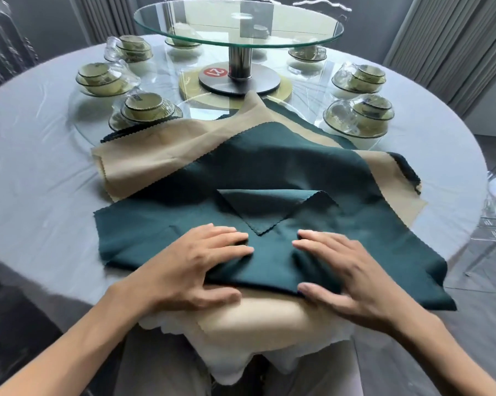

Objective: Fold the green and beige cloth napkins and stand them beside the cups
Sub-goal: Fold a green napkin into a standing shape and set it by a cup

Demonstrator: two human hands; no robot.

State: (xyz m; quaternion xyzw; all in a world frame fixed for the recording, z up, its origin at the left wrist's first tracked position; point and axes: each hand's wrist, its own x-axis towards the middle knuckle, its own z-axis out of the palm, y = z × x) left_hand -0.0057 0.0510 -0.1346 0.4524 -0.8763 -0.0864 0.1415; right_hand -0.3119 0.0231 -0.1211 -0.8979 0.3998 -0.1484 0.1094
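Note:
A dark green napkin (269, 172) lies spread on top of a pile of beige napkins (161, 155) in front of me. Its far corner is folded down into a triangle (266, 210) pointing at me. My left hand (201, 264) and my right hand (344, 270) both hold the green napkin's near fold, fingers lying on top and thumbs tucked under the edge. Below that edge a beige napkin (258, 324) hangs over the table's rim. Wrapped cup-and-bowl sets stand beyond the pile, one at the left (143, 107) and one at the right (361, 112).
The round table (35, 167) has a grey cloth. A raised glass turntable (238, 27) on a metal post (240, 62) stands at the centre. More wrapped cup sets (98, 77) ring it. A clear chair (495, 212) is at the right.

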